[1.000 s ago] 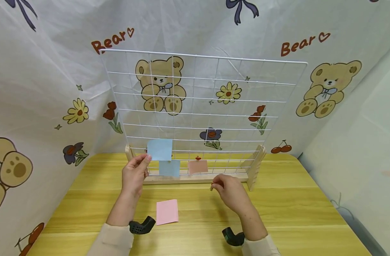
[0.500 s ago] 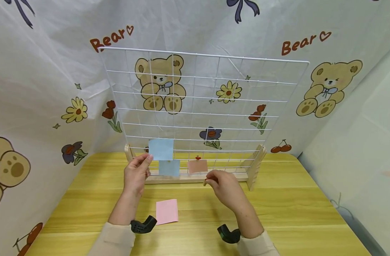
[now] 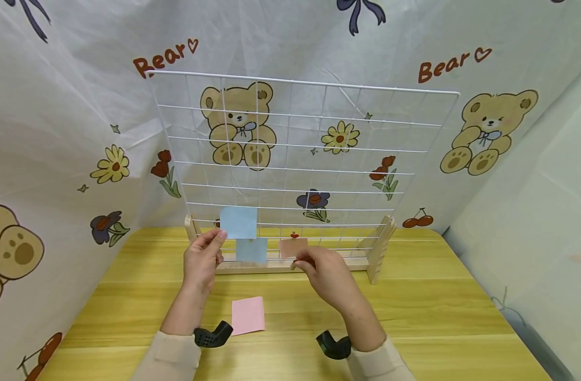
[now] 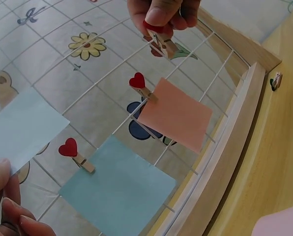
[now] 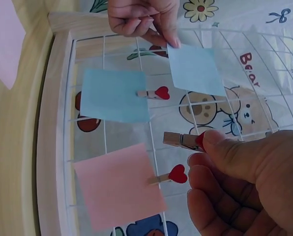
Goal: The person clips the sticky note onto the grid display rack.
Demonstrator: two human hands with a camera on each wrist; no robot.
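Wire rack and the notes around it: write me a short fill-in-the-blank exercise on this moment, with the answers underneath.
1. The left hand holds a raised note coloured light ____.
2. The right hand pinches a clothespin decorated with a red ____.
3. The number of clipped notes on the rack is ____.
4. The loose note lying on the table is coloured ____.

Missing words: blue; heart; two; pink.

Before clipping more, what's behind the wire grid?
White cloth printed with a bear and flowers; low down, wooden tabletop. What the paper notes cover can't be seen.
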